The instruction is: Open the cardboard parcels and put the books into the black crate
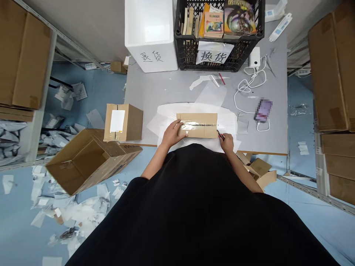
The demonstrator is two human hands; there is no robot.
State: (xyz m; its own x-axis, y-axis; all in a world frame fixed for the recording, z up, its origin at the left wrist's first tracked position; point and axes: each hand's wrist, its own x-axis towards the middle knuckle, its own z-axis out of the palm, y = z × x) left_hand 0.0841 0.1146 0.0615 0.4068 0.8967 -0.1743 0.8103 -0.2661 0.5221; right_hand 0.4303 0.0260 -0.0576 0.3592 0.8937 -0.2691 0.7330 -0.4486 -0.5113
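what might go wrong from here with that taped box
The right hand grips a small red-handled tool, its type hard to tell, with its tip at the cardboard box. If sharp, it might slip toward the left hand pressing on the box. The box lies on loose white plastic sheeting, which may slide. The small cardboard carton sits at the edge of the grey table and might get knocked off.

Bench's got a black crate of books, a white bin, a power bank and a pixelated phone, plus an open carton on the floor.
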